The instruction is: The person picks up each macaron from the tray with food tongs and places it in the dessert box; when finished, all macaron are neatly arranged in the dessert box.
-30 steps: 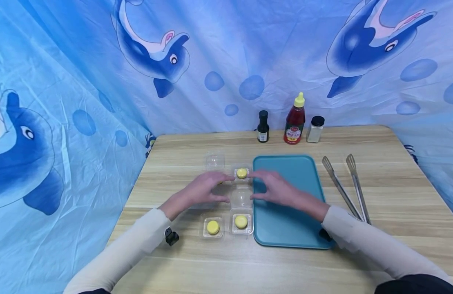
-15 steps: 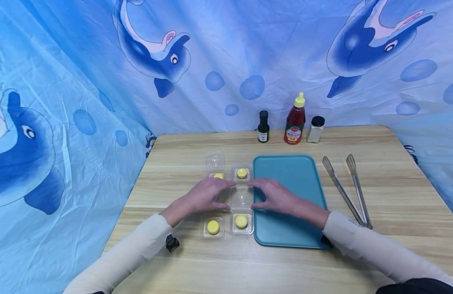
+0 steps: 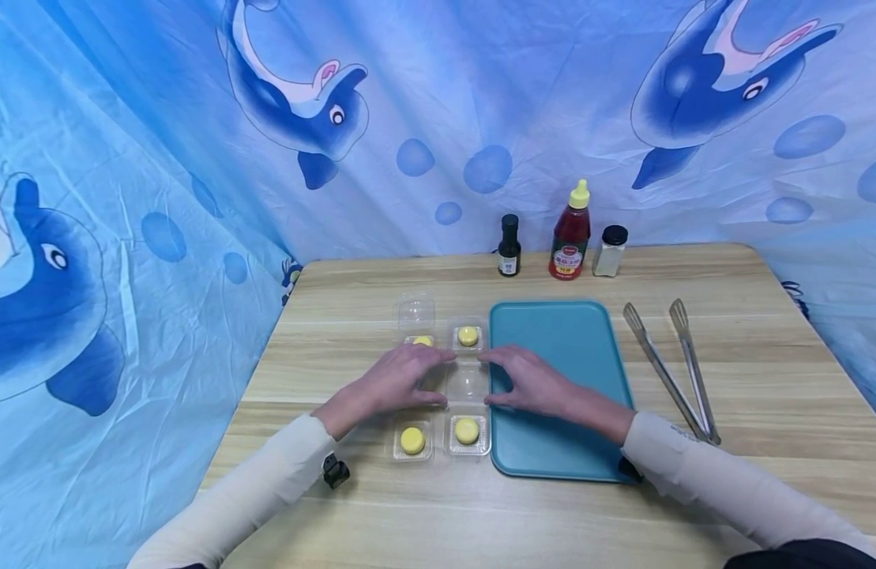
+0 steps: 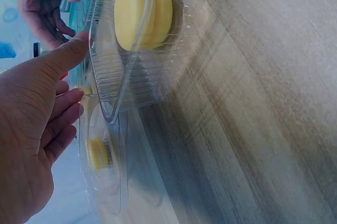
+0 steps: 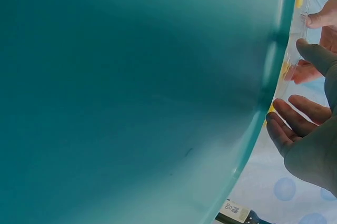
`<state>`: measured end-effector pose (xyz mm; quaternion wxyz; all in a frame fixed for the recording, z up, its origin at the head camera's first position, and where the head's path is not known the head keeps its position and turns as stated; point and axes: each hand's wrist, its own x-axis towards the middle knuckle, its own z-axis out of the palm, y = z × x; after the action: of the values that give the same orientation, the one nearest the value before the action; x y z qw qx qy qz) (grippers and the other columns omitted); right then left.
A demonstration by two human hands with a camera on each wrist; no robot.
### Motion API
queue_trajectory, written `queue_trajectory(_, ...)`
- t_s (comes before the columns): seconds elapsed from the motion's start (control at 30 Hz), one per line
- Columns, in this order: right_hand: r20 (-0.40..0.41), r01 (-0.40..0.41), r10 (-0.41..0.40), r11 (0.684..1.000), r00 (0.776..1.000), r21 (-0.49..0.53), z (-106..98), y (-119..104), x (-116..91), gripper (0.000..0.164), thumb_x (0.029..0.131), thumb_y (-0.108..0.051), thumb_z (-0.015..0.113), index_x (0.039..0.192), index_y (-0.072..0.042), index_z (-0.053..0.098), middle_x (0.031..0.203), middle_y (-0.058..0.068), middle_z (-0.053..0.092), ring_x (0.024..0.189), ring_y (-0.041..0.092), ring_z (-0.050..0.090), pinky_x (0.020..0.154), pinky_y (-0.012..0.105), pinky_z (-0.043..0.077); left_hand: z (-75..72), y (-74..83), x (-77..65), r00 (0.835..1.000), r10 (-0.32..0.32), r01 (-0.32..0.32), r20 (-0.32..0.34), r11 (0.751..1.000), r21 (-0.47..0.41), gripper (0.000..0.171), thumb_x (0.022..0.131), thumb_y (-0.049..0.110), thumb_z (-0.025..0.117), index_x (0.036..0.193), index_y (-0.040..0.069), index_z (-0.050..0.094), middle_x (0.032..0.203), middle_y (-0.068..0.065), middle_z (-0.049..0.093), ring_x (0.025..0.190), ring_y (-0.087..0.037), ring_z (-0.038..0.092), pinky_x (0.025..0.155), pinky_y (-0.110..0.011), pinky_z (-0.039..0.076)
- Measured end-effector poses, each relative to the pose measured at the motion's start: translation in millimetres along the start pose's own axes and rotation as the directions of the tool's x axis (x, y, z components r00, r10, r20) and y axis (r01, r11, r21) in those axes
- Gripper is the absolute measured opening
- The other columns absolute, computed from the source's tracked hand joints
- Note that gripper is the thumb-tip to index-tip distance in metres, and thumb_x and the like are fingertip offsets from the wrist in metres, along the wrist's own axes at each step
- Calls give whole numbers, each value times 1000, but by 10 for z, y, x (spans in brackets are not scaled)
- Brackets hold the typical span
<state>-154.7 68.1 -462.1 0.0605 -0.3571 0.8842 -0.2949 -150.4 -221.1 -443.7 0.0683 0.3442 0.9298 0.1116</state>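
Observation:
In the head view my left hand and right hand face each other across the raised clear lid of a small plastic box. The box's base, nearer me, holds a yellow macaron. Left thumb and fingertips are right at the lid's left side, the fingers loosely bent. In the left wrist view the left thumb lies against a clear box edge, near a large macaron. My right hand's fingers are spread and relaxed over the teal tray's left rim, close to the lid's right side.
Other clear boxes with macarons stand at front left, back left and back middle. Metal tongs lie right of the tray. Behind are a dark bottle, a red sauce bottle and a black-capped jar.
Over the first half second both hands moved slightly toward me, uncovering the macaron at back left. Since then they have stayed almost still.

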Motion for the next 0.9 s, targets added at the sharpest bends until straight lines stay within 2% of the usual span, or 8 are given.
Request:
queue_trajectory(0.23,-50,7,-5,999,999,47,-2,-4,-4,73,83,-23,94,145,-4,61,143,16,65,135,35,59,114,53,49,-31,15,-2,999,-6,4,-38,999,-34,81,87,50,86,153,14,55,153,-7,59,140,-32,55,120,-59,40)
queue_trajectory(0.47,-153,68,-41,982,987,174,-34,-40,-6,72,81,-12,94,144,-1,60,139,16,65,117,37,68,99,51,60,-67,20,18,987,43,-64,-154,989,-133,87,83,42,92,153,8,54,148,-6,58,124,-23,64,110,-48,52)
queue_trajectory(0.57,-161,71,-27,959,987,275,-54,-61,0,76,82,-6,92,148,1,56,142,17,61,114,35,69,98,51,61,-81,29,28,977,60,-92,-204,984,-151,87,82,38,94,153,8,54,146,-5,58,122,-21,64,109,-46,53)
queue_trajectory(0.63,-159,43,19,925,987,378,-77,-83,2,76,85,-3,89,151,1,52,144,20,59,114,34,69,99,51,60,-89,35,32,969,73,-109,-234,983,-146,87,81,36,94,153,8,54,146,-5,58,124,-21,63,108,-45,54)
queue_trajectory(0.67,-152,18,57,894,987,447,-96,-99,5,74,86,-1,87,151,2,52,144,21,59,114,34,70,99,50,60,-94,39,34,965,81,-120,-251,983,-141,87,81,35,95,153,8,54,146,-5,57,125,-21,62,108,-44,54)
queue_trajectory(0.77,-128,-78,198,782,972,618,-154,-144,15,64,92,0,81,150,4,54,139,24,62,113,33,71,96,44,62,-106,50,39,949,111,-152,-296,981,-117,88,82,34,95,154,10,53,148,-5,56,127,-21,61,107,-41,55)
queue_trajectory(0.9,-67,-182,341,646,938,741,-194,-170,43,45,99,-2,74,140,9,61,125,27,69,105,32,74,90,37,64,-124,76,48,929,151,-192,-338,977,-92,89,82,33,95,156,11,52,149,-5,55,130,-22,59,108,-39,54)
